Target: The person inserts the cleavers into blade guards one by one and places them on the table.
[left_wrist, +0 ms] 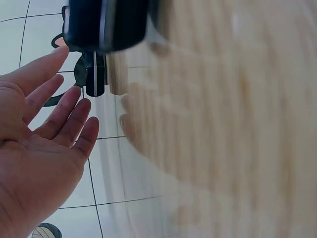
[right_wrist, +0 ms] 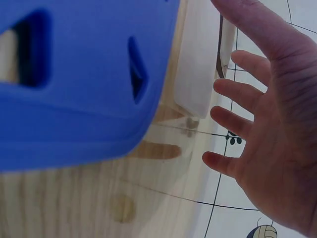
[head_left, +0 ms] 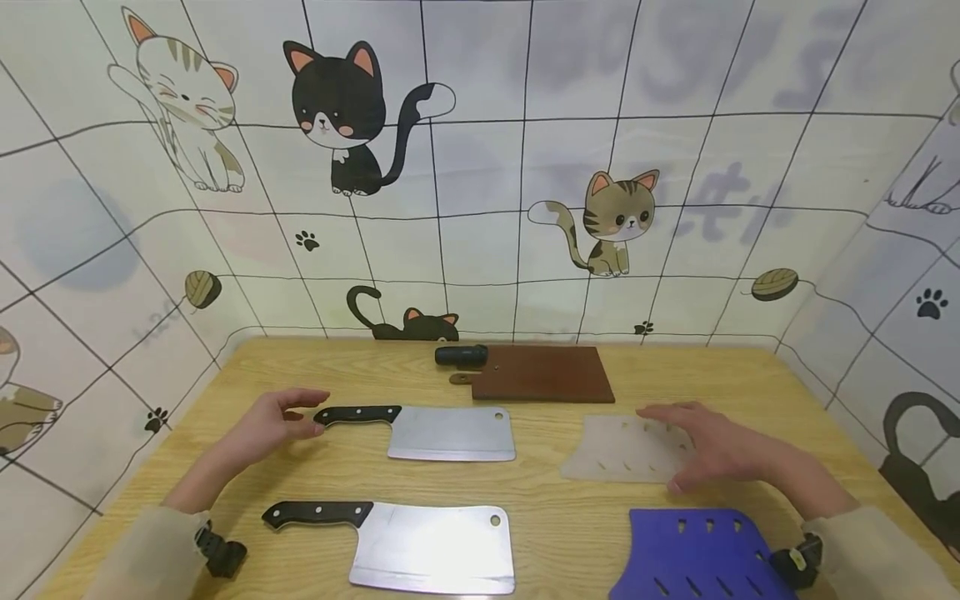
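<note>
My left hand (head_left: 273, 425) is spread at the handle end of the farther cleaver (head_left: 453, 433), its fingertips right by the black handle. In the left wrist view the fingers (left_wrist: 72, 121) are loosely bent and hold nothing. A second cleaver (head_left: 435, 550) lies nearer me, handle to the left as well. On the right, my right hand (head_left: 720, 442) hovers with spread fingers over the right end of a whitish translucent plastic piece (head_left: 622, 454) with slots. Its palm and fingers are bare in the right wrist view. Below it lies a similar blue slotted plastic piece (head_left: 697, 550).
A brown cutting board (head_left: 543, 375) lies at the back of the wooden table (head_left: 540, 492), with a dark cylinder (head_left: 461, 357) at its left end. Cloth walls (head_left: 480, 167) printed with cats rise behind and at both sides.
</note>
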Tool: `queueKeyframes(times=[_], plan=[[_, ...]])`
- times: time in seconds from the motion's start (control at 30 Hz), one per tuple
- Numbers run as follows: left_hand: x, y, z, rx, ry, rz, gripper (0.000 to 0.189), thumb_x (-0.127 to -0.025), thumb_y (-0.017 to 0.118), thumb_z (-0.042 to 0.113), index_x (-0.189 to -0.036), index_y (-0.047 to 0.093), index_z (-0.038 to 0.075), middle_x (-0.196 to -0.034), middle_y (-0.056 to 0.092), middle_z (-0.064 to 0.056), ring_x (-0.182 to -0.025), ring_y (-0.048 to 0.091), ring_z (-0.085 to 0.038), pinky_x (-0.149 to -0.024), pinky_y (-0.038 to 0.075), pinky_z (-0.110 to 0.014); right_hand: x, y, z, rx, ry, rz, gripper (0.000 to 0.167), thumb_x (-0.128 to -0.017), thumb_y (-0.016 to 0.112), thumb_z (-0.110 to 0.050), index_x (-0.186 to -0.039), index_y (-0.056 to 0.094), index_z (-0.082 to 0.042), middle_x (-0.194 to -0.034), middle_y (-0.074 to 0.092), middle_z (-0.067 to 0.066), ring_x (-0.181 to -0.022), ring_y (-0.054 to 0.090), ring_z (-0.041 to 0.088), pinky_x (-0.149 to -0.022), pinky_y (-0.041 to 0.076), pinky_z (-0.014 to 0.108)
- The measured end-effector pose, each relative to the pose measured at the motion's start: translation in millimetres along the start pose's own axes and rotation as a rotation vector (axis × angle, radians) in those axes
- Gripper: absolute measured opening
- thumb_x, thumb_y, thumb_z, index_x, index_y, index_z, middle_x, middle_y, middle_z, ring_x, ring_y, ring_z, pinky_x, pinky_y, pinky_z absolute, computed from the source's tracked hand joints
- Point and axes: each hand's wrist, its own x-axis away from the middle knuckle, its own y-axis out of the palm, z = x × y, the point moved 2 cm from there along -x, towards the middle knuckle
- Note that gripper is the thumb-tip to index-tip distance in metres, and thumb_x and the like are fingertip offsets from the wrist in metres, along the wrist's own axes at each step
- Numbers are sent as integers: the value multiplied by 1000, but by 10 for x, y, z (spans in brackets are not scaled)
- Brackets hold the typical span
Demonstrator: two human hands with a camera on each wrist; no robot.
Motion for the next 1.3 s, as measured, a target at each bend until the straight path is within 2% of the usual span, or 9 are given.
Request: queueKeyframes(times=[0.27, 0.43, 0.6, 0.87, 1.0, 1.1, 1.2, 1.3], plan=[[-4, 37, -1, 14, 23, -32, 51, -89, 79, 5, -132, 60, -13, -133, 61, -28, -123, 56, -46, -96, 51, -49, -3, 43, 29, 34, -63, 5, 104, -66, 93, -51, -149, 51, -4, -147, 52, 22, -130, 41, 53, -95, 39, 69], [-19, 48, -31, 26, -12, -62, 52, -89, 78, 3, -134, 58, -14, -134, 60, -30, -121, 58, -44, -93, 53, -36, -11, 59, 26, 71, -106, 25, 101, -69, 91, -51, -148, 51, -2, -147, 53, 21, -128, 44, 51, -95, 40, 68], [-34, 63, -54, 75, -51, -94, 55, -88, 77, 2, -136, 55, -15, -138, 56, -33, -115, 63, -42, -86, 52, -23, -31, 60, 27, 64, -86, 20, 101, -69, 92, -49, -149, 50, -2, -148, 53, 20, -129, 43, 50, -97, 40, 67], [-127, 128, -39, 43, -76, -105, 55, -87, 80, 6, -136, 60, -9, -138, 58, -28, -118, 62, -38, -86, 50, -22, -51, 49, 43, 28, -15, -23, 102, -69, 92, -48, -151, 48, -5, -147, 52, 19, -132, 41, 51, -100, 38, 68], [-178, 149, -43, 10, -66, -108, 54, -86, 81, 8, -135, 62, -6, -138, 60, -25, -122, 59, -38, -92, 50, -29, -61, 43, 49, 12, 11, -34, 104, -67, 93, -47, -151, 48, -5, -146, 51, 21, -133, 40, 52, -100, 38, 68], [-207, 161, -34, -24, -59, -104, 52, -85, 81, 8, -134, 65, -4, -136, 62, -22, -127, 55, -40, -102, 46, -45, -56, 62, 51, -11, 30, -34, 105, -66, 94, -46, -151, 48, -5, -146, 51, 24, -133, 40, 53, -99, 38, 69], [-232, 185, -22, -57, -58, -96, 49, -85, 80, 6, -132, 66, -2, -132, 65, -20, -128, 54, -41, -107, 39, -57, -50, 71, 51, -17, 41, -25, 105, -65, 94, -45, -151, 49, -6, -145, 50, 25, -133, 40, 54, -99, 39, 68], [-249, 213, -18, -78, -59, -81, 47, -85, 80, 4, -130, 68, -2, -128, 67, -18, -125, 56, -39, -106, 40, -56, -45, 69, 49, -1, 38, -10, 104, -65, 93, -45, -150, 50, -6, -145, 52, 24, -132, 42, 52, -99, 39, 67]])
